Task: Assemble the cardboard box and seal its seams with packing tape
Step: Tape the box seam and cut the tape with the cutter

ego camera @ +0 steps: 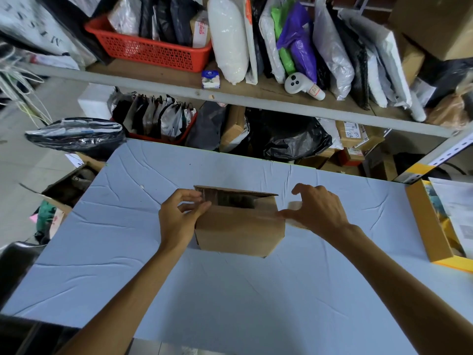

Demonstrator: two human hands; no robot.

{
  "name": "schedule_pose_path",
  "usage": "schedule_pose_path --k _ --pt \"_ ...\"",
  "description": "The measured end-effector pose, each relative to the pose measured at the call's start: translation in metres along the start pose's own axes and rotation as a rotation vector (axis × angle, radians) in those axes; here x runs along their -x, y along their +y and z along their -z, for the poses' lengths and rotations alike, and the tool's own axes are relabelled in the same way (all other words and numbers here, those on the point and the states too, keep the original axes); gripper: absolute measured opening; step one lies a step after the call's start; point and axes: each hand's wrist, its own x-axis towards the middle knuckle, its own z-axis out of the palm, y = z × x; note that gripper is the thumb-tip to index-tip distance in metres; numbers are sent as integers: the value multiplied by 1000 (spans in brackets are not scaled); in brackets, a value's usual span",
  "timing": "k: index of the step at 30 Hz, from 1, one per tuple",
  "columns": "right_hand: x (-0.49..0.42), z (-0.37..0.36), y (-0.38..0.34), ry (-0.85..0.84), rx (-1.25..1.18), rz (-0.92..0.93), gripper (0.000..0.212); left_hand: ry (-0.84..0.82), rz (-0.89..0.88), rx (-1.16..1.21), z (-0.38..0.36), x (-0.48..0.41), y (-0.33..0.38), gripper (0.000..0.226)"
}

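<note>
One cardboard box [238, 226] stands on the pale blue table [230, 290], directly between two hands. Its top is partly open with the far flap raised; the inside is dark and its contents cannot be made out. The left hand [176, 221] grips the box's upper left corner, fingers curled over the edge. The right hand [320, 211] arches at the upper right corner with fingers spread and the thumb tip touching the edge. A pale blur lies under it, so I cannot tell whether it holds anything. Right of the right hand sits one yellow tray [427, 221] holding papers [458, 208]. Beyond both hands, two red baskets, upper [153, 51] and lower [189, 128], are packed with bags.
</note>
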Motion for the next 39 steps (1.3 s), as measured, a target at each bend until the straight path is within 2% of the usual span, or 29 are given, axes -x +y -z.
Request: schedule_pose_path --k 2,4,9,13,20,24,27,35,39 --pt "-2 0 1 -11 -21 35 82 -16 -6 10 1 -2 -1 24" --pt "-4 2 3 -50 -18 110 86 -28 -19 6 2 -3 0 23" --pt "-13 3 7 -134 -41 224 51 -19 -70 6 5 -5 -1 20" --pt "-17 -1 9 -180 -41 250 46 -10 -55 0 6 -4 0 14" --pt "-21 -2 4 -173 -114 265 44 -3 -48 -2 3 -7 0 19" --pt "-23 0 4 -185 -113 255 46 16 -49 3 3 -13 0 9" --pt "-23 2 4 -203 -101 245 46 -74 -39 5 6 -22 -1 11" --pt "-20 2 3 -193 -124 211 36 -137 8 -159 9 -27 -6 17" --pt "-19 2 4 -166 -157 179 36 -138 -35 -213 8 -28 0 14"
